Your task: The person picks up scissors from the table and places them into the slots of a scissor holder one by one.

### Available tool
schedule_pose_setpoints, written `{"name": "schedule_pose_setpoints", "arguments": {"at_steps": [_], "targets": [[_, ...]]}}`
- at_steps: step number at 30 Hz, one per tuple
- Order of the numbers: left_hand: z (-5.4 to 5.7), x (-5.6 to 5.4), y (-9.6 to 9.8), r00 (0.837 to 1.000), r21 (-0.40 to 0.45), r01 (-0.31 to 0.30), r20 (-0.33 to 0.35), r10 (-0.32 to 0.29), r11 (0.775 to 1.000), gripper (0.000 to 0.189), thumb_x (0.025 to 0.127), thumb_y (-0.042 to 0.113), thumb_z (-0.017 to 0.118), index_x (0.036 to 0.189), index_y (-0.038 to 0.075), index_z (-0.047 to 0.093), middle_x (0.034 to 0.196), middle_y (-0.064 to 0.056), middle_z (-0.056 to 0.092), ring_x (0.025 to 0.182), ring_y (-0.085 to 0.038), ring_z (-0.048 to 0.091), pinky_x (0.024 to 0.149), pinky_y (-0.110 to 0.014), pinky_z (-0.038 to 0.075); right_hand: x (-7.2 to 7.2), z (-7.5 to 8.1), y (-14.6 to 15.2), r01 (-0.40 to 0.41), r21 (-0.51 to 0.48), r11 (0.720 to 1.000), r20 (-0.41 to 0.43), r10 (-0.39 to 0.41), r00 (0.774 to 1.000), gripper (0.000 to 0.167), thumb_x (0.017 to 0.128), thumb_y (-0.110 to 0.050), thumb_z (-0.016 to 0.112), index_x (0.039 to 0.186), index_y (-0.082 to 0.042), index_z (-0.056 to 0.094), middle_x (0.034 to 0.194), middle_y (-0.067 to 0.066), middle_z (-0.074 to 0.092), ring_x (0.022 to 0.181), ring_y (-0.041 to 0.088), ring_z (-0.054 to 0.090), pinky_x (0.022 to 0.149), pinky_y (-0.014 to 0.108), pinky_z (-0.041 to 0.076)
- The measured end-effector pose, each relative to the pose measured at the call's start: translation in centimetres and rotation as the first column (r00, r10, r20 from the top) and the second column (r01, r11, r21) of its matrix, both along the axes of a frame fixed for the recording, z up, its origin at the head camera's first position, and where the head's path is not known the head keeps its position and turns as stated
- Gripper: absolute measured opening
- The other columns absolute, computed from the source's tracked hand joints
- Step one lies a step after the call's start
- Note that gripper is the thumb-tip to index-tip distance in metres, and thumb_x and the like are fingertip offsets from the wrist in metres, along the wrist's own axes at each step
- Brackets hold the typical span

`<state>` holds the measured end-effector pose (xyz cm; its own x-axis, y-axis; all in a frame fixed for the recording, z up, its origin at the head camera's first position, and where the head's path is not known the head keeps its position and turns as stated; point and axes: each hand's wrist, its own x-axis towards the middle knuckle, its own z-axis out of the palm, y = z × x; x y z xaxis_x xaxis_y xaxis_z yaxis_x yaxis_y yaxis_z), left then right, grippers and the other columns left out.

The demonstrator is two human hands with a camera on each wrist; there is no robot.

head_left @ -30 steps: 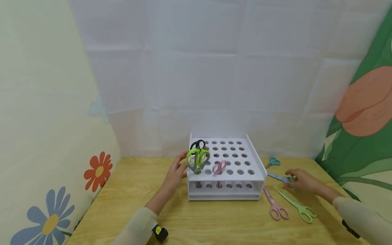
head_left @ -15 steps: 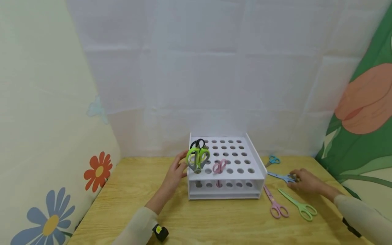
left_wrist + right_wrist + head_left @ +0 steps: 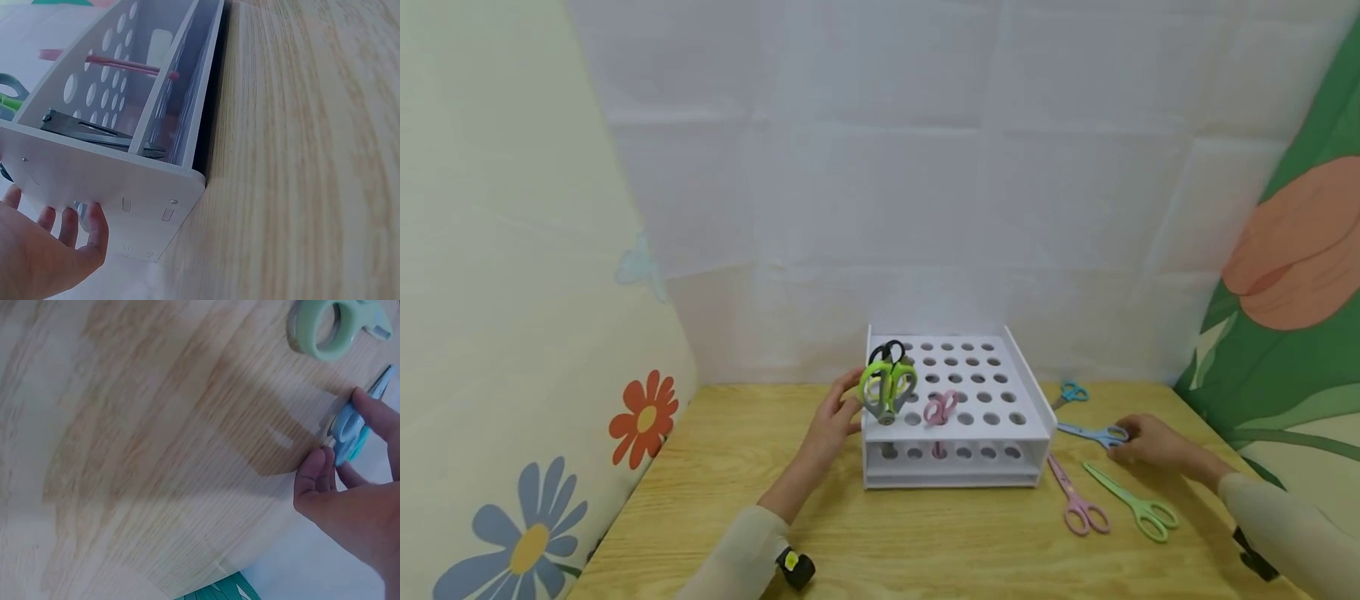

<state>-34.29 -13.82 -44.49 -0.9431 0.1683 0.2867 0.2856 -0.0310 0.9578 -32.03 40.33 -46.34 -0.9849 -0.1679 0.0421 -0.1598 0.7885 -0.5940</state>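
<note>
A white rack (image 3: 970, 430) with rows of round holes stands on the table. Against its left side wall rest the fingertips of my left hand (image 3: 826, 421), relaxed; the left wrist view shows the hand (image 3: 47, 250) at the wall's outer face. Green-and-grey scissors (image 3: 887, 387), black scissors (image 3: 892, 350) and small pink scissors (image 3: 941, 407) stand handles up in the rack's holes. Right of the rack, my right hand (image 3: 1153, 443) pinches the handle end of light blue scissors (image 3: 1093, 434), which lie on the table. Thumb and fingers flank that handle (image 3: 347, 428).
Teal-handled scissors (image 3: 1072, 392) lie behind the light blue pair. Nearer the front are pink scissors (image 3: 1078, 508) and light green scissors (image 3: 1138, 507). A white cloth (image 3: 820, 208) hangs behind the wooden table (image 3: 887, 542), with patterned cloths at both sides.
My right hand has drawn slightly to the right, leaving more of the light blue handles in sight. My left hand stays at the rack's side.
</note>
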Motion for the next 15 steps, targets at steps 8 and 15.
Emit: {"name": "schedule_pose_setpoints", "arguments": {"at_steps": [8, 15], "targets": [[0.1, -0.1, 0.0, 1.000, -0.001, 0.001, 0.014, -0.001, 1.000, 0.050, 0.103, 0.013, 0.048, 0.153, 0.018, 0.045, 0.152, -0.010, 0.042, 0.129, -0.032, 0.048, 0.093, -0.054, 0.049, 0.9, -0.3, -0.7, 0.068, -0.132, 0.989, -0.048, -0.075, 0.996, 0.065, 0.082, -0.001, 0.082, 0.126, 0.017, 0.037, 0.101, 0.026, 0.056, 0.089, 0.032, 0.059, 0.064, 0.033, 0.052], [0.0, -0.1, -0.1, 1.000, -0.006, -0.006, 0.016, 0.006, 1.000, 0.049, 0.103, 0.014, 0.050, 0.152, 0.017, 0.046, 0.152, -0.010, 0.043, 0.128, -0.032, 0.049, 0.093, -0.054, 0.049, 1.3, -1.0, -0.7, 0.128, -0.294, 0.947, 0.012, -0.130, 0.991, 0.070, 0.085, 0.001, 0.079, 0.136, 0.018, 0.034, 0.098, 0.020, 0.062, 0.082, 0.022, 0.061, 0.065, 0.030, 0.052]]}}
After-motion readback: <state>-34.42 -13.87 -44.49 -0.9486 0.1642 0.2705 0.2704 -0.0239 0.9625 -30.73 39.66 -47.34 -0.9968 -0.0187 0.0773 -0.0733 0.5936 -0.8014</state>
